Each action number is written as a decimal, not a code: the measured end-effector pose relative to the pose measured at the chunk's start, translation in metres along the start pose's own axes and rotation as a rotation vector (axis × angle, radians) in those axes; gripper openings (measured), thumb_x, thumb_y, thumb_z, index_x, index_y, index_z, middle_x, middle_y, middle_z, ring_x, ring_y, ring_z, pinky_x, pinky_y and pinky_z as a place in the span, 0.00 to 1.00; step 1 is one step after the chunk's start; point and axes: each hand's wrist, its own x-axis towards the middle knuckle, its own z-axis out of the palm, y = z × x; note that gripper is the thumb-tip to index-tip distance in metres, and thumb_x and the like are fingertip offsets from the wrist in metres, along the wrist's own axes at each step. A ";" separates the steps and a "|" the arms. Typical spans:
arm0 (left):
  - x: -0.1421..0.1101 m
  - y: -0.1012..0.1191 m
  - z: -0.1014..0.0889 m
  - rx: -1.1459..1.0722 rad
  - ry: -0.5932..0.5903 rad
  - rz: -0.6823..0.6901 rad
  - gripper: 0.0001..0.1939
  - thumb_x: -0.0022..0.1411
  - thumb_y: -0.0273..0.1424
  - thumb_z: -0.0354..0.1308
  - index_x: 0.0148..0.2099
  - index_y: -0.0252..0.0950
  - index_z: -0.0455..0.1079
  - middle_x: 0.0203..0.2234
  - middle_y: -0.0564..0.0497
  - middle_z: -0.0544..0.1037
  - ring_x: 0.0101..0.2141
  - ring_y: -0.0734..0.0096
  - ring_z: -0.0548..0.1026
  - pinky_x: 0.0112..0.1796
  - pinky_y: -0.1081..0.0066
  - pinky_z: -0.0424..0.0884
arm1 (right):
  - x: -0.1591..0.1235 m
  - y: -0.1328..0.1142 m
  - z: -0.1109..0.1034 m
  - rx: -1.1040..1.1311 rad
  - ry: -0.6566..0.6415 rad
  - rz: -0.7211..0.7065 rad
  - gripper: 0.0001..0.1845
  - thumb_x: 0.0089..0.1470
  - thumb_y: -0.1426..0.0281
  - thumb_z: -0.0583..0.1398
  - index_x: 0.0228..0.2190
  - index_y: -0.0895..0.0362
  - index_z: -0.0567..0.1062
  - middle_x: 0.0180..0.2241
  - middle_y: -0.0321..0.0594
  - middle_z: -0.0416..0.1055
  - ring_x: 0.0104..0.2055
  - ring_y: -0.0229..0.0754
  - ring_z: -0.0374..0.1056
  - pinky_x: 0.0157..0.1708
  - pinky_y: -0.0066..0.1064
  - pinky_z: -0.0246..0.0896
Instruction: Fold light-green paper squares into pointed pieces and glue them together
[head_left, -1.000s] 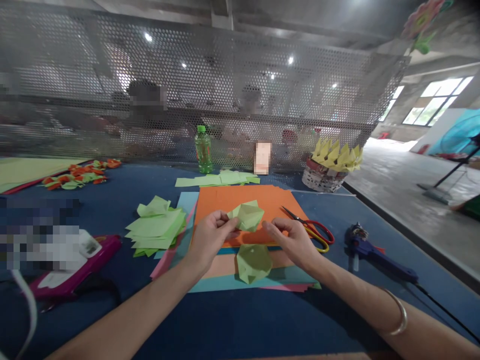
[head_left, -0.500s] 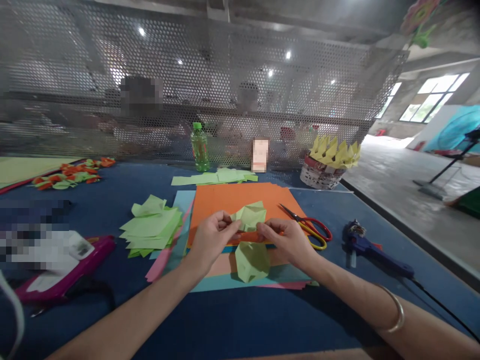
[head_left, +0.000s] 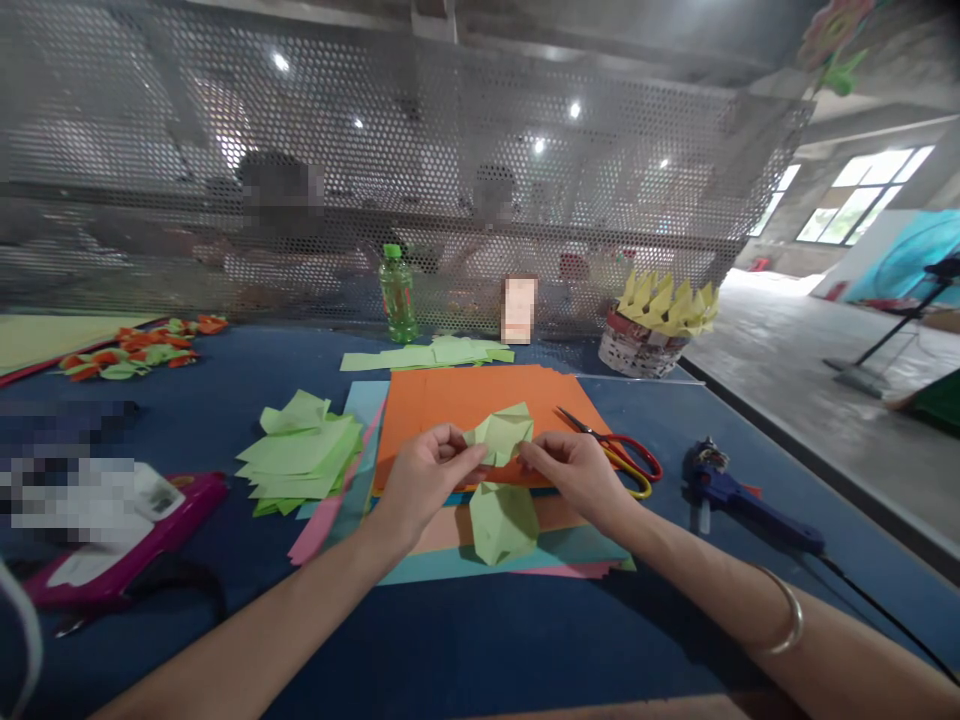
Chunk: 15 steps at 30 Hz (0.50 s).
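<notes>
Over the stack of orange paper (head_left: 427,400), my left hand (head_left: 435,475) pinches the left edge of a small creased green paper piece (head_left: 507,432). My right hand (head_left: 574,470) pinches the same piece at its lower right corner. A second folded green piece (head_left: 504,525) lies just below, on the blue and pink sheets nearer to me. Scissors (head_left: 630,462) with red and yellow handles rest partly on the orange paper beside my right hand. Left of the stack sits a pile of cut green paper (head_left: 304,455).
A glue gun (head_left: 757,510) with its cord lies at the right. Behind stand a green bottle (head_left: 397,300) and a basket (head_left: 645,345) with yellow folded points. Green strips (head_left: 439,353) lie at the back. A magenta device (head_left: 135,545) is at the left; a perforated screen (head_left: 337,130) rises behind the table.
Both hands keep hold of the green paper piece, and its right side appears slightly shifted under my right fingers. Otherwise the view has only moved slightly.
</notes>
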 end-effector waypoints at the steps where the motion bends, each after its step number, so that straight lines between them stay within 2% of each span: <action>1: 0.000 0.000 0.000 -0.001 0.002 -0.003 0.18 0.46 0.37 0.74 0.30 0.36 0.68 0.25 0.52 0.79 0.30 0.63 0.82 0.35 0.68 0.78 | 0.000 0.001 0.000 0.003 0.000 -0.001 0.19 0.57 0.56 0.60 0.21 0.55 0.76 0.24 0.39 0.76 0.28 0.42 0.70 0.29 0.30 0.61; 5: 0.003 0.000 -0.003 0.004 0.022 -0.023 0.19 0.48 0.40 0.73 0.30 0.36 0.67 0.25 0.49 0.81 0.30 0.61 0.82 0.33 0.69 0.77 | 0.001 0.003 0.001 0.012 0.007 -0.014 0.19 0.57 0.57 0.59 0.21 0.56 0.74 0.23 0.38 0.74 0.27 0.41 0.68 0.29 0.30 0.59; 11: 0.007 0.003 -0.010 0.023 0.058 -0.049 0.18 0.52 0.41 0.70 0.34 0.36 0.67 0.27 0.47 0.82 0.31 0.61 0.83 0.26 0.75 0.72 | -0.001 -0.002 -0.001 0.027 0.031 -0.037 0.19 0.56 0.58 0.58 0.20 0.55 0.70 0.22 0.34 0.70 0.26 0.38 0.64 0.28 0.28 0.56; 15: 0.012 0.002 -0.013 0.048 0.070 -0.029 0.16 0.52 0.40 0.70 0.34 0.36 0.68 0.26 0.48 0.82 0.29 0.64 0.83 0.28 0.74 0.73 | -0.002 -0.005 -0.001 0.015 0.040 -0.035 0.18 0.56 0.57 0.57 0.21 0.55 0.70 0.22 0.34 0.69 0.26 0.38 0.63 0.26 0.27 0.55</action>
